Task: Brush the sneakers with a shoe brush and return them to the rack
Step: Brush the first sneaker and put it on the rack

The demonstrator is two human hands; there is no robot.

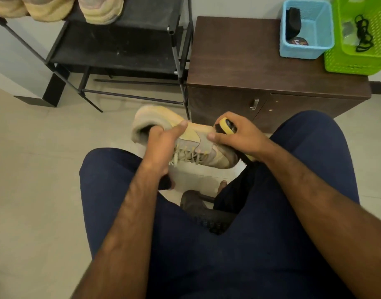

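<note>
A tan and yellow sneaker [198,134] lies on its side in the air above my knees, heel to the left and toe to the right. My left hand [161,145] grips it at the collar, fingers inside the opening and thumb along the side. My right hand [237,134] holds a yellow shoe brush [226,125] with its dark bristles against the sneaker near the toe. A black shoe rack [112,50] stands at the back left, with several tan sneakers [56,7] on its top shelf.
A dark wooden cabinet [249,61] stands right of the rack. On it sit a blue basket [307,46] holding a black brush and a tin, and a green basket [362,52] with black laces. My legs in blue trousers fill the foreground over a tiled floor.
</note>
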